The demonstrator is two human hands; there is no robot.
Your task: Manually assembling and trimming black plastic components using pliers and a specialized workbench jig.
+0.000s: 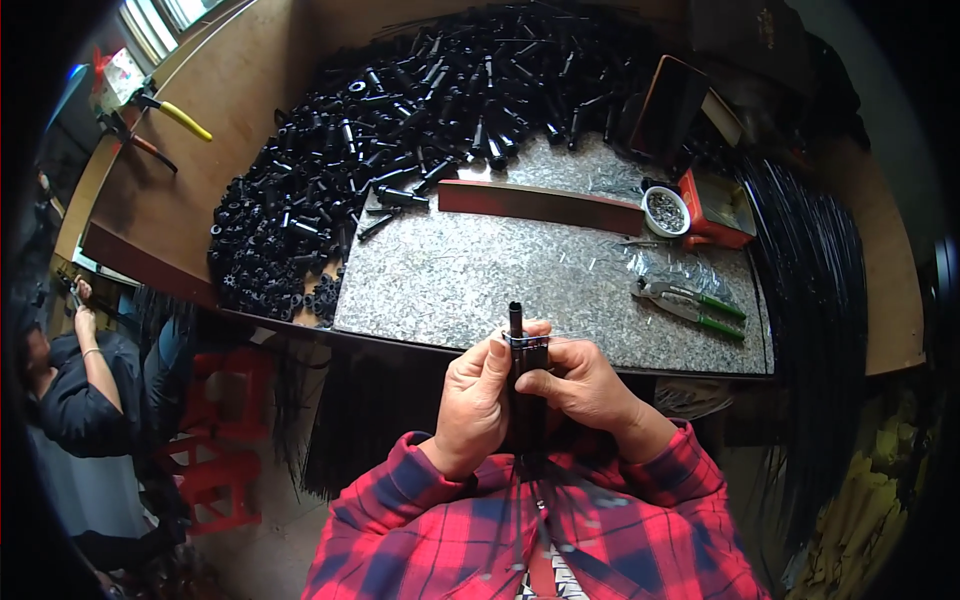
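Note:
Both my hands are closed around a black tubular part that looks like an umbrella runner (517, 322), held upright just off the board's front edge. My left hand (472, 405) pinches it from the left, thumb up against its side. My right hand (590, 392) grips it from the right, thumb and fingers pressed at its upper collar. A thin wire shows at the collar. Slender dark ribs (540, 505) hang below the hands over the plaid shirt. My palms and fingers hide the lower body of the runner.
A speckled board (430, 280) carries a dark red bar (540, 208), a white bowl (665, 211) of small metal bits, a red box (718, 208) and green-handled pliers (692, 308). Black runners (400, 125) pile up behind; long black ribs (815, 250) hang right. A co-worker (90, 380) sits left.

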